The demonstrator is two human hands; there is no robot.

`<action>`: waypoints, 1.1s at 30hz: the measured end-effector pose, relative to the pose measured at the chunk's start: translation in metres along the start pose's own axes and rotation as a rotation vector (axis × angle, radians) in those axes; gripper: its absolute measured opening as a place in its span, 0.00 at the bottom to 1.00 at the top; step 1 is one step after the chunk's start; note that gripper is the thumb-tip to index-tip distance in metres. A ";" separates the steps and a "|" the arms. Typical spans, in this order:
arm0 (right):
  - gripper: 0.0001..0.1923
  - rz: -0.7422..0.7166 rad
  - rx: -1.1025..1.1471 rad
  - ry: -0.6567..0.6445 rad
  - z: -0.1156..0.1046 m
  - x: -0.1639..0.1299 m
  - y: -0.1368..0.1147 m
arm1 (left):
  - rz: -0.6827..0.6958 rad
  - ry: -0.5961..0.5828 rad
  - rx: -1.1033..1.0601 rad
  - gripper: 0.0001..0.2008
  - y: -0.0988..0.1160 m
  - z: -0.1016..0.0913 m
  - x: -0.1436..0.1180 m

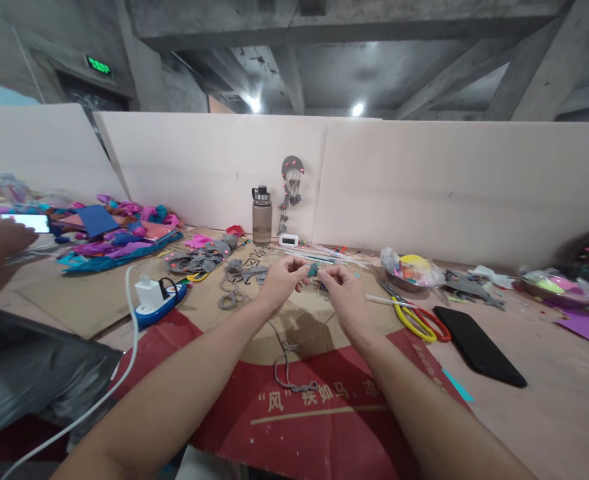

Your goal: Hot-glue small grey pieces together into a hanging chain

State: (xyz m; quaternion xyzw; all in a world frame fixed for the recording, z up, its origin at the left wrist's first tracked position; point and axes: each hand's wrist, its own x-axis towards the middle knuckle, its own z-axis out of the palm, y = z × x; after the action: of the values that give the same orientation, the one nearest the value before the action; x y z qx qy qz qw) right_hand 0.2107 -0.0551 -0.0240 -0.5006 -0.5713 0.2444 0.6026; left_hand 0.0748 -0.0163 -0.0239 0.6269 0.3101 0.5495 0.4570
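Note:
Above the middle of the cardboard sheet, my two hands meet around a small dark green piece, too small to name surely. My left hand pinches it from the left, thumb and finger together. From the other side my right hand is closed at its right edge, the fingertips pressed together. Grey cord trails on the cardboard below my hands. A looped bundle of grey cord and grey cut pieces lie just left of my left hand.
Scissors and a black phone lie at the right. A bottle stands by the white partition, near a hanging grey ornament. A blue power strip with a white cable is at left. Another person's hand is far left.

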 end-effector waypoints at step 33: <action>0.14 -0.073 -0.219 0.009 -0.004 0.003 0.003 | -0.065 -0.128 0.022 0.05 0.008 0.000 -0.003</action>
State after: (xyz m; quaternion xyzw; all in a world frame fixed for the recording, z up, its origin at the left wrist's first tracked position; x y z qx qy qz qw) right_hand 0.2157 -0.0522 -0.0250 -0.5432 -0.6097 0.1562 0.5556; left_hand 0.0737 -0.0220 -0.0172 0.6555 0.3063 0.4897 0.4866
